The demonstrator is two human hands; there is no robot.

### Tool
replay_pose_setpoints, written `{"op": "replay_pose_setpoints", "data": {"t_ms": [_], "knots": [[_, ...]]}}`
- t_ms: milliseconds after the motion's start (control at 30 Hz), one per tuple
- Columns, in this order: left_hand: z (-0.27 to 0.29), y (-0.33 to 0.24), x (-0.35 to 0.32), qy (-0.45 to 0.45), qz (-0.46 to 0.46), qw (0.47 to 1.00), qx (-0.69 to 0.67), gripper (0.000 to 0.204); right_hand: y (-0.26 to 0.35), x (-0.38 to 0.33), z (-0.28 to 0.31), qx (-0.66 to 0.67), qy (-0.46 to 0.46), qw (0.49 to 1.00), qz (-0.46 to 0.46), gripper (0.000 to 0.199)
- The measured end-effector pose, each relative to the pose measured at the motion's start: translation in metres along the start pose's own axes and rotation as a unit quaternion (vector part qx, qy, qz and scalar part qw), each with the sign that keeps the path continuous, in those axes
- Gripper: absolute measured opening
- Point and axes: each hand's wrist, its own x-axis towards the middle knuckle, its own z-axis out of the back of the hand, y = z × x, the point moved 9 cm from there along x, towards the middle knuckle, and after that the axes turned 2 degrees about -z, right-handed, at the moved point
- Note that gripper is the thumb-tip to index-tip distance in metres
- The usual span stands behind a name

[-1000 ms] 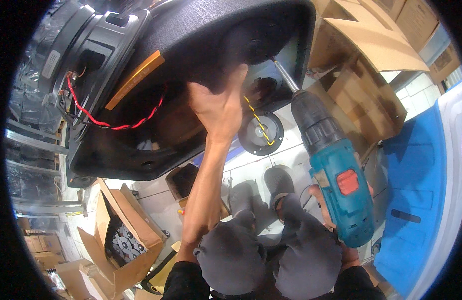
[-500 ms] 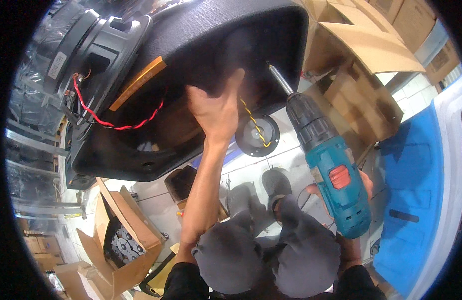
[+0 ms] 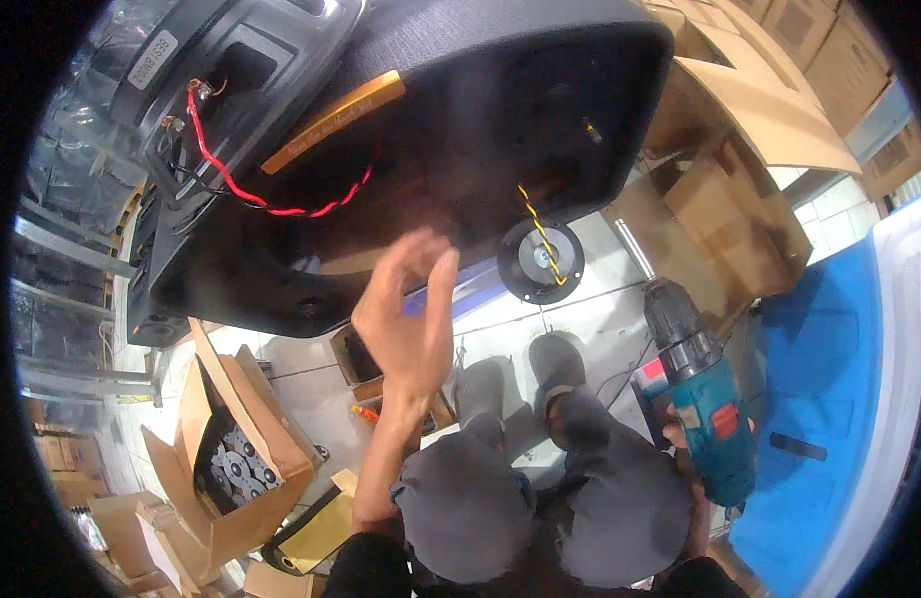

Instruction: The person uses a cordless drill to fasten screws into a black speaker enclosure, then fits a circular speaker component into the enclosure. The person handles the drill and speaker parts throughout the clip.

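White floor tiles (image 3: 610, 329) spread below, with an open brown cardboard box (image 3: 725, 224) far right and a bright blue plastic panel (image 3: 814, 389) at the right. Across the far side is the large black textured speaker cabinet (image 3: 480, 120); a yellow-and-black twisted wire (image 3: 536, 221) runs from it to a round black speaker with a silver centre (image 3: 525, 257). The bare left hand (image 3: 406, 324), loosely open and empty, hovers by the cabinet's near edge, fingers blurred. The right hand (image 3: 673, 433), largely hidden, seems wrapped around a teal-and-black cordless drill (image 3: 713, 419), right of the person's 2 grey-clad knees (image 3: 465, 518). I judge this a pause in drill work at the cabinet, the long silver bit (image 3: 635, 249) held clear; any return calls for a steadying left hand and keeping off that wire.
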Motion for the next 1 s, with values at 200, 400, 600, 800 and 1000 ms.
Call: {"op": "replay_pose_setpoints", "data": {"t_ms": [200,400,600,800,1000], "knots": [[-0.078,-0.018,0.008,0.213,0.091,0.938,-0.259,0.037,-0.042,0.007,-0.014,-0.021,0.012,0.999,-0.021,0.080],[-0.175,-0.020,0.019,0.177,0.383,0.701,-0.575,0.028,-0.026,0.009,-0.014,0.027,0.013,1.000,-0.011,0.078],[-0.166,-0.019,0.005,0.174,0.363,0.714,-0.573,0.023,-0.004,0.002,-0.003,0.087,0.023,0.996,-0.009,0.075],[-0.166,-0.027,-0.016,0.232,0.342,0.725,-0.551,0.027,0.020,-0.014,0.012,0.197,0.030,0.980,0.001,0.074],[-0.169,-0.044,-0.027,0.318,0.321,0.687,-0.569,0.023,-0.005,-0.010,-0.006,0.140,0.091,0.985,-0.050,0.068]]}}
